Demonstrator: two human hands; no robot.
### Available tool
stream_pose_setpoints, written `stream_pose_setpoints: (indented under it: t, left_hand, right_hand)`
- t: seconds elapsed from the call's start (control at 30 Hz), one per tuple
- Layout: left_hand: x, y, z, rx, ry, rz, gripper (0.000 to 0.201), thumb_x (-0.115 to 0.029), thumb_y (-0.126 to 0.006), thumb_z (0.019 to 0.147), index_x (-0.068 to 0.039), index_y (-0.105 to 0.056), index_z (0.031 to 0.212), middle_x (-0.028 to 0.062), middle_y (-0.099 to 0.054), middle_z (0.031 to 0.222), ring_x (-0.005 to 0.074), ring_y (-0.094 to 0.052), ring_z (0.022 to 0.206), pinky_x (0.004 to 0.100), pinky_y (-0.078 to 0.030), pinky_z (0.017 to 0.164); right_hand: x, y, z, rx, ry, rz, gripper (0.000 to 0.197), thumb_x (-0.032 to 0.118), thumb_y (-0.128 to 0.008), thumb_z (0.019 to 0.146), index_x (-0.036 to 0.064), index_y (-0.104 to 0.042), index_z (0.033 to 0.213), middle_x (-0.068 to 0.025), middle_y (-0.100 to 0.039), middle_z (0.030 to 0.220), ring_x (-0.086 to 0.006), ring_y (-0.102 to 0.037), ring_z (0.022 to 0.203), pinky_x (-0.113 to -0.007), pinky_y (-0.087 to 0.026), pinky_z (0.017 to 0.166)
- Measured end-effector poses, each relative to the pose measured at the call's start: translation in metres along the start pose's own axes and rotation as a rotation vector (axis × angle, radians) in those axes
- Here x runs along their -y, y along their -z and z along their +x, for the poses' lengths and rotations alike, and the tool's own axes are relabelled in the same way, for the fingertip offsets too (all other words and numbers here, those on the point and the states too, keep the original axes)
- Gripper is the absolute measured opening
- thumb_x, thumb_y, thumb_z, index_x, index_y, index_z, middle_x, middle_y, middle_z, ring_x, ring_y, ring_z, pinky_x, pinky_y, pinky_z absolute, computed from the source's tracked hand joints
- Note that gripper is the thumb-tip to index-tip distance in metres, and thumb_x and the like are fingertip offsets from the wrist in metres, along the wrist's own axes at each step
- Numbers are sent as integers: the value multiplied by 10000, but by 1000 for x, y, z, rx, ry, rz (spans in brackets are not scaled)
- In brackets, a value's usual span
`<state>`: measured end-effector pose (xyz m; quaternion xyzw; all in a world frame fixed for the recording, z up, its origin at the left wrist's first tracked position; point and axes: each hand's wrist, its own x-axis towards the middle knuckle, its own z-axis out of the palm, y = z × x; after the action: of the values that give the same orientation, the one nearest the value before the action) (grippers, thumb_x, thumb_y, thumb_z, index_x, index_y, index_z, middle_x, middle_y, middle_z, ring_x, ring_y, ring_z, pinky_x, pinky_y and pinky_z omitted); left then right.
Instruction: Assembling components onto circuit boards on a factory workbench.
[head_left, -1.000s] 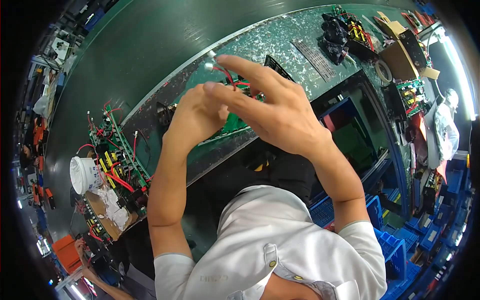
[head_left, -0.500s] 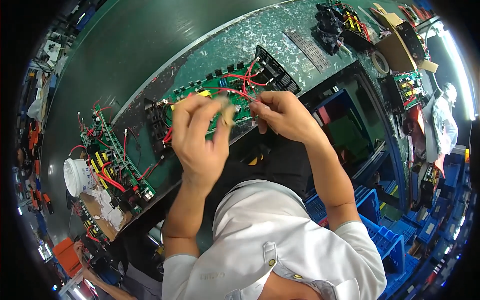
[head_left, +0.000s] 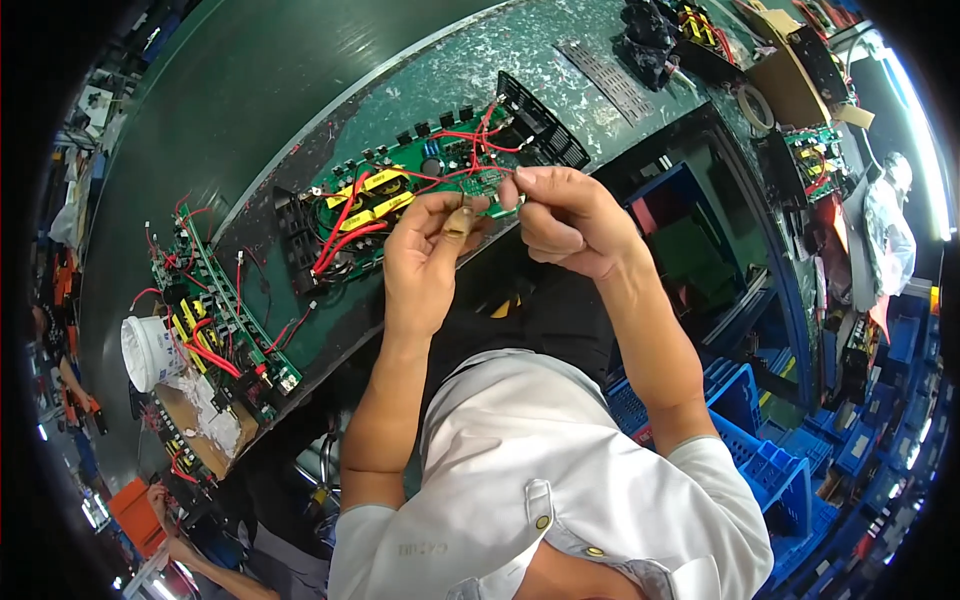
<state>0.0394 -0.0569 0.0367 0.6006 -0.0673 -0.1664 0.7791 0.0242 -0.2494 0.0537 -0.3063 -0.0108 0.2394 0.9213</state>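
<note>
A green circuit board [head_left: 400, 158] with yellow-wrapped transformers [head_left: 378, 212], black parts along its far edge and red wires lies on the bench in front of me. Over its near right edge, my right hand [head_left: 580, 222] pinches a red wire [head_left: 488, 168] between thumb and forefinger. My left hand [head_left: 428, 258] is closed beside it, thumb against fingers, with a tan covering on the thumb. What its fingertips hold is too small to make out. Black slotted end panels stand at the board's left [head_left: 298, 235] and right [head_left: 545, 120] ends.
Another wired board [head_left: 225, 300] lies at the left, by a white bucket [head_left: 150, 352] and a cardboard box [head_left: 205, 430]. A perforated metal strip [head_left: 605, 80], black plastic bag [head_left: 645, 45] and tape roll [head_left: 755, 107] lie at the far right. Blue crates [head_left: 760, 470] stand low right.
My left hand has moved right and come in close to my right hand, uncovering the yellow transformers. My right hand has risen slightly, and its fingers have curled more.
</note>
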Motion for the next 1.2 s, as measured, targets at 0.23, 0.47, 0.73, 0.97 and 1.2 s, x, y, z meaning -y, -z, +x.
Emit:
stream_pose_setpoints:
  t: [0.23, 0.47, 0.73, 0.97, 1.2]
  left_hand:
    - [11, 0, -3, 128, 184, -361, 147, -20, -662, 923, -22, -586, 1049, 58, -673, 1017, 125, -656, 951, 293, -553, 886]
    - [5, 4, 0, 18, 43, -214, 164, 19, -686, 894, -3, -588, 1025, 64, -684, 955, 107, -662, 862, 254, -554, 790]
    - [7, 2, -3, -67, -359, 387, 146, 74, -704, 814, -7, -623, 903, 88, -707, 931, 174, -686, 823, 292, -554, 775]
    - [4, 5, 2, 20, -795, 810, 248, 120, -684, 675, -40, -604, 847, 102, -689, 930, 309, -657, 819, 386, -534, 711]
    - [13, 12, 2, -16, -814, 783, 258, 123, -684, 667, -31, -594, 853, 101, -693, 949, 305, -663, 835, 380, -535, 723]
  right_hand:
    - [-14, -2, 6, 70, 59, 278, 358, 222, -296, 1089, 5, -578, 1055, 46, -372, 442, -38, -265, 330, -195, -240, 330]
    - [-15, -10, -1, -338, 128, -461, 179, 176, -629, 972, 15, -642, 1049, 44, -528, 665, -19, -426, 532, -190, -307, 470]
    - [-19, -5, -3, -381, 41, -710, 183, 201, -690, 933, 21, -668, 953, 9, -659, 804, -58, -603, 687, -209, -491, 582]
    - [-22, -8, -1, -450, 12, -676, 196, 210, -690, 934, 16, -667, 950, -10, -665, 841, -71, -618, 711, -234, -550, 652]
    - [-31, -10, 3, -508, 40, -675, 151, 133, -673, 939, -8, -667, 991, -28, -685, 873, -86, -659, 762, -236, -559, 678]
